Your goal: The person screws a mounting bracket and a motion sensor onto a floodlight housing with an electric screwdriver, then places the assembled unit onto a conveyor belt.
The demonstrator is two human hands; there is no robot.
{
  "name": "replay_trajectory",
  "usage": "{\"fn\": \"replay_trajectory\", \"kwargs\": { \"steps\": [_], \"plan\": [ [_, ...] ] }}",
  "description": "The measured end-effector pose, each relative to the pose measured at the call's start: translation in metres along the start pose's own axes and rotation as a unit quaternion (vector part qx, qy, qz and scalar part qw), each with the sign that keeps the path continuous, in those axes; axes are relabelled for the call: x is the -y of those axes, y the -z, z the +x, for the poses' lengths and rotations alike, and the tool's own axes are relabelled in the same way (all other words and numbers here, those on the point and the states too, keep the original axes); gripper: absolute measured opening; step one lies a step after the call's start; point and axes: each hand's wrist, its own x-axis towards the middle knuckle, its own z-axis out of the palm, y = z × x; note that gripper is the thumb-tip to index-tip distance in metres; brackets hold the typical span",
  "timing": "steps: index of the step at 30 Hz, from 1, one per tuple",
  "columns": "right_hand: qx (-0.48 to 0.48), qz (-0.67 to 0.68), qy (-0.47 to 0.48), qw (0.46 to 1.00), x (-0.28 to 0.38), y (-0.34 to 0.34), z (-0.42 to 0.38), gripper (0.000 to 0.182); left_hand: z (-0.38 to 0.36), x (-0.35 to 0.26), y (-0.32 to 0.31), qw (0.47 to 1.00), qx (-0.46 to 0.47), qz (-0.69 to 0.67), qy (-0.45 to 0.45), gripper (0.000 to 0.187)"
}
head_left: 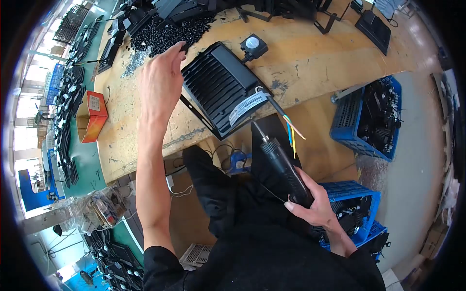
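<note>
My right hand (pixel 315 206) is wrapped round a black electric screwdriver (pixel 284 167), its bit pointing up and left toward the lower edge of a floodlight. This black floodlight (pixel 221 89) lies on the table, finned back up, with a white label and a cable ending in blue, yellow and brown wires (pixel 292 133). A motion sensor (pixel 253 46) juts from its far side, and a bracket (pixel 199 115) runs along its left edge. My left hand (pixel 162 80) hovers by the floodlight's upper left corner, fingers pinched; a small dark bit shows at the tips.
A heap of small black parts (pixel 165 36) spreads at the back of the wooden table (pixel 128 150). Black brackets (pixel 262 9) lie beyond. An open orange box (pixel 94 116) stands at the left edge. Blue crates (pixel 347 138) of black parts sit at the right.
</note>
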Motion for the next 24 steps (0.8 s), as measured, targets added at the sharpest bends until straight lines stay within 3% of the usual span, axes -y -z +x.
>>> {"fn": "replay_trajectory", "kwargs": {
  "steps": [2,5,7,10,15,22,24],
  "plan": [
    [-0.002,0.008,0.037,0.999,-0.003,-0.001,0.006,0.087,0.008,0.0,-0.005,0.999,0.01,0.046,0.001,0.028],
    [0.001,0.017,0.019,1.0,0.003,0.001,0.002,0.087,0.009,0.001,-0.007,0.998,0.021,0.062,-0.015,0.028],
    [0.003,0.008,0.019,1.0,0.006,0.006,-0.004,0.088,0.004,-0.006,0.0,0.999,0.034,0.009,0.032,0.028],
    [0.005,-0.002,0.018,1.0,0.011,0.007,-0.004,0.088,0.008,-0.006,0.001,0.998,0.038,-0.021,0.036,0.029],
    [0.01,0.014,0.035,0.999,0.01,-0.001,0.009,0.088,0.02,0.008,-0.027,0.998,0.022,0.049,0.014,0.028],
    [-0.01,0.006,0.029,1.0,0.014,0.003,0.018,0.087,0.023,0.014,-0.046,0.998,0.032,0.044,0.02,0.028],
    [-0.008,-0.005,0.036,0.999,0.013,0.004,0.018,0.087,0.019,0.022,-0.055,0.999,0.001,0.026,-0.022,0.027]
  ]
}}
